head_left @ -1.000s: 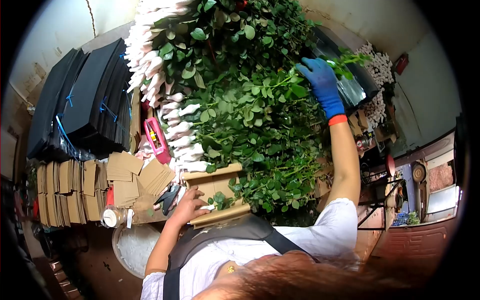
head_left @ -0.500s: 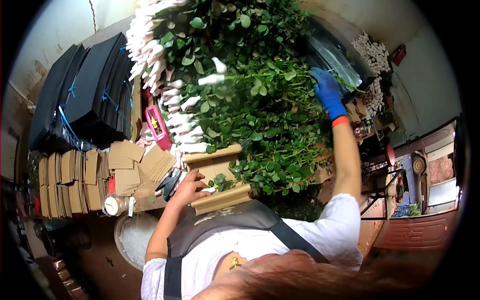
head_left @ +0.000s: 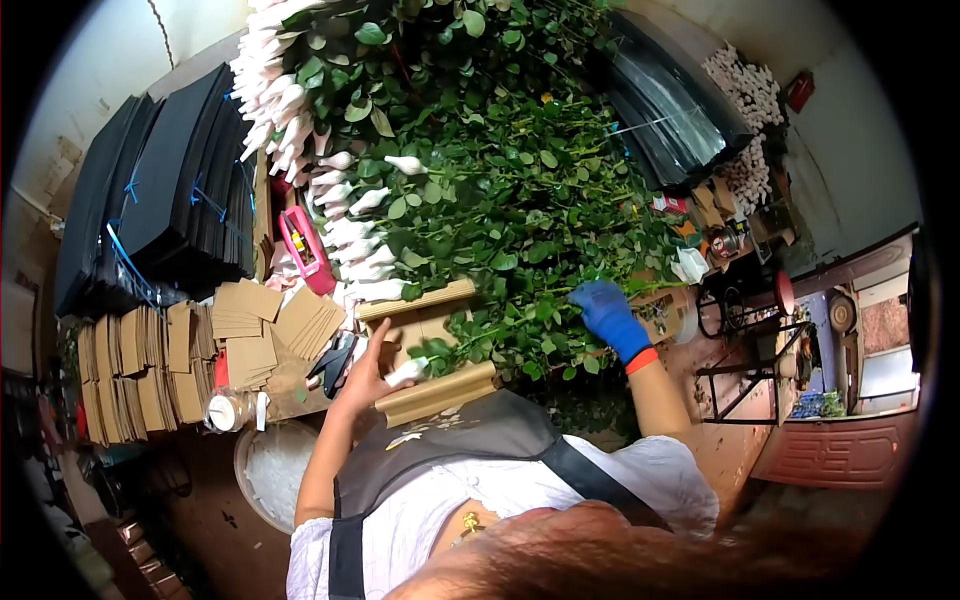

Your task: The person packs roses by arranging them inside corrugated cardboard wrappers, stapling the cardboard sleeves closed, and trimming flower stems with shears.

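My right hand (head_left: 610,318), in a blue glove with an orange cuff, is closed around the stem end of a rose. Its leafy stem reaches left to a white-sleeved bud (head_left: 407,373) on a cardboard wrapper (head_left: 405,336) with folded, raised edges. Beside that bud is my bare left hand (head_left: 366,380), its fingers spread at the left end of the wrapper. Behind the wrapper lie many leafy rose stems (head_left: 540,200), their white-sleeved buds (head_left: 350,232) pointing left.
A pink tape dispenser (head_left: 307,252) and loose cardboard pieces (head_left: 250,340) lie at the left. Stacks of black sheets (head_left: 180,170) stand behind them. More black sheets (head_left: 670,110) lie back right. A white bucket (head_left: 280,480) is on the floor, left of my body.
My right hand has come down toward my body, and a rose now lies along the wrapper with its bud by my left hand. The left fingers have spread upward. The view has shifted slightly.
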{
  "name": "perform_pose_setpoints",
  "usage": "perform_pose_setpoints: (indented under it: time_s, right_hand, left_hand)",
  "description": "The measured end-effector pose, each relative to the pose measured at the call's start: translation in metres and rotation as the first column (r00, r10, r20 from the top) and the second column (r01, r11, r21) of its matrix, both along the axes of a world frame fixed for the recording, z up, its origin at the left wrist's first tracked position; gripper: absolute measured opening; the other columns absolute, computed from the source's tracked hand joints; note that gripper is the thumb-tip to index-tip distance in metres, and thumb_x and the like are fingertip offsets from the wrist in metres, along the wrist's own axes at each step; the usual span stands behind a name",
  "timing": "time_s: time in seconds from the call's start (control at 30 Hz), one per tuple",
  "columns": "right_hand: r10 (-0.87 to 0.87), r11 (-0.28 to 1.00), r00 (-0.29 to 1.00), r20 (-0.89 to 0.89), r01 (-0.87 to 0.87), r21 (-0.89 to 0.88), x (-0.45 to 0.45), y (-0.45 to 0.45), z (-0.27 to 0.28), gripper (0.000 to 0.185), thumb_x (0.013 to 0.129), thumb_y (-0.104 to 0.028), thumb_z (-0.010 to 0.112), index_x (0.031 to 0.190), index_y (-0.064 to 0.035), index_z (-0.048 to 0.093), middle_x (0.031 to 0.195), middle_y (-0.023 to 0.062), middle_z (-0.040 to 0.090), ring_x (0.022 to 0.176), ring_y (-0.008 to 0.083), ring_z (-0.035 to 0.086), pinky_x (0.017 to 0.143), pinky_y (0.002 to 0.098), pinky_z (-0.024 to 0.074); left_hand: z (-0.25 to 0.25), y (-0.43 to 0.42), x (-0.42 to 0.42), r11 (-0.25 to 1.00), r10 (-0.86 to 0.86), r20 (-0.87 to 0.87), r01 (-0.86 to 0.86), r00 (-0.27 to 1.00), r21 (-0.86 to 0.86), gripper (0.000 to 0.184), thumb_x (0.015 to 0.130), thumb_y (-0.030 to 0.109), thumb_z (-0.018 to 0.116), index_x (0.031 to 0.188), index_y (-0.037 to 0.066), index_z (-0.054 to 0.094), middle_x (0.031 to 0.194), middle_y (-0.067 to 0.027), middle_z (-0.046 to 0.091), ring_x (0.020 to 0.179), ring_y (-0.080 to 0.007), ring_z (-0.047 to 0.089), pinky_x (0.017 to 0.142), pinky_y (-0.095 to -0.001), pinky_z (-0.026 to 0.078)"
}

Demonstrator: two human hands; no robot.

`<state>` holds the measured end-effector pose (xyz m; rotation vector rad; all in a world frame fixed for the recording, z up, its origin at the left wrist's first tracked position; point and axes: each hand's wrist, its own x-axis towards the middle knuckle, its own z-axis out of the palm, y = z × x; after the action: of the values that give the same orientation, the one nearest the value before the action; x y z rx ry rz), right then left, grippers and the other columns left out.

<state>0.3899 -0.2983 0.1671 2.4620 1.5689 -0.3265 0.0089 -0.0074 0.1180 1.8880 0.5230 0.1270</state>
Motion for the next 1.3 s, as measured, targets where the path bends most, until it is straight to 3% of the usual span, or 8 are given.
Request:
perform_pose_setpoints:
  time_s: [0.23, 0.37, 0.43, 0.57, 0.77, 0.9, 1.07, 1.3]
  right_hand:
    - [-0.096, 0.932, 0.988, -0.119, 0.047, -0.359, 0.006, 0.033, 0.035, 0.050, 0.079, -0.026, 0.071, 0.129, -0.0268, 0.065, 0.114, 0.0106, 0.069, 0.108, 0.0320, 0.066, 0.094, 0.0464, 0.0533]
    - [-0.072, 0.729, 0.988, -0.137, 0.146, 0.669, 0.069, 0.117, 0.018, 0.040, 0.087, -0.034, 0.066, 0.123, -0.0169, 0.067, 0.116, 0.0151, 0.069, 0.103, 0.0368, 0.066, 0.090, 0.0472, 0.0519]
    - [-0.194, 0.701, 0.936, 0.295, -0.078, 0.709, 0.105, 0.164, -0.011, 0.038, 0.090, -0.033, 0.063, 0.123, -0.0145, 0.067, 0.128, 0.0145, 0.063, 0.116, 0.0365, 0.059, 0.098, 0.0466, 0.0477]
    - [-0.092, 0.947, 0.907, 0.412, -0.048, 0.318, 0.130, 0.197, -0.039, 0.042, 0.081, -0.017, 0.069, 0.123, -0.0111, 0.064, 0.139, 0.0137, 0.056, 0.124, 0.0322, 0.055, 0.106, 0.0438, 0.0436]
    - [0.022, 0.511, 0.987, 0.159, -0.147, 0.847, 0.058, 0.122, 0.058, 0.046, 0.075, 0.010, 0.055, 0.113, -0.0113, 0.069, 0.121, 0.0133, 0.067, 0.114, 0.0351, 0.061, 0.098, 0.0421, 0.0496]
    - [0.361, 0.582, 0.930, 0.074, -0.286, 0.761, -0.010, 0.084, 0.077, 0.048, 0.079, 0.007, 0.053, 0.116, -0.0194, 0.069, 0.095, 0.0074, 0.072, 0.079, 0.0274, 0.068, 0.068, 0.0420, 0.0555]
    - [0.279, 0.921, 0.959, 0.042, -0.280, 0.270, -0.055, 0.059, 0.006, 0.039, 0.080, -0.007, 0.064, 0.114, -0.0246, 0.068, 0.088, 0.0050, 0.067, 0.079, 0.0283, 0.065, 0.068, 0.0427, 0.0521]
    - [0.108, 0.973, 0.970, -0.220, -0.149, -0.178, -0.029, 0.094, 0.037, 0.029, 0.086, -0.021, 0.065, 0.114, -0.0231, 0.069, 0.094, 0.0090, 0.070, 0.089, 0.0311, 0.068, 0.077, 0.0447, 0.0530]
  left_hand:
    - [0.006, 0.002, -0.001, 0.985, -0.145, -0.040, 0.149, 0.989, 0.088, 0.052, 0.080, 0.021, 0.084, 0.127, 0.009, 0.065, 0.114, -0.0109, 0.058, 0.099, -0.0250, 0.064, 0.087, -0.0352, 0.053]
    - [0.010, 0.006, 0.001, 0.977, -0.180, -0.060, 0.186, 0.982, 0.106, 0.048, 0.084, 0.030, 0.081, 0.123, 0.007, 0.067, 0.111, -0.0115, 0.059, 0.099, -0.0255, 0.065, 0.087, -0.0356, 0.054]
    - [-0.004, 0.009, 0.001, 0.976, -0.157, -0.038, 0.161, 0.987, 0.149, 0.037, 0.086, 0.029, 0.077, 0.116, 0.008, 0.070, 0.107, -0.0106, 0.062, 0.096, -0.0269, 0.066, 0.082, -0.0359, 0.054]
    - [-0.009, 0.007, 0.006, 0.947, -0.112, 0.052, 0.091, 0.992, 0.308, 0.025, 0.086, 0.020, 0.075, 0.108, 0.008, 0.071, 0.100, -0.0111, 0.061, 0.090, -0.0296, 0.063, 0.078, -0.0370, 0.052]
    - [-0.012, 0.001, 0.001, 0.965, -0.066, 0.077, 0.044, 0.995, 0.257, 0.025, 0.084, 0.013, 0.075, 0.108, 0.007, 0.073, 0.097, -0.0118, 0.058, 0.089, -0.0302, 0.061, 0.078, -0.0364, 0.051]
    - [-0.079, 0.009, -0.006, 0.975, -0.094, -0.014, 0.095, 0.995, 0.202, 0.019, 0.086, 0.012, 0.075, 0.103, 0.004, 0.072, 0.116, -0.0120, 0.064, 0.096, -0.0244, 0.064, 0.079, -0.0326, 0.052]
    - [-0.051, 0.003, 0.003, 0.961, 0.232, 0.133, -0.205, 0.964, -0.185, 0.084, 0.073, 0.010, 0.088, 0.143, 0.004, 0.042, 0.131, -0.0159, 0.061, 0.116, -0.0228, 0.060, 0.101, -0.0345, 0.048]
    - [-0.028, 0.006, 0.005, 0.997, 0.072, 0.091, -0.076, 0.993, 0.034, 0.041, 0.077, 0.010, 0.084, 0.114, 0.002, 0.068, 0.113, -0.0105, 0.069, 0.107, -0.0220, 0.064, 0.095, -0.0327, 0.048]
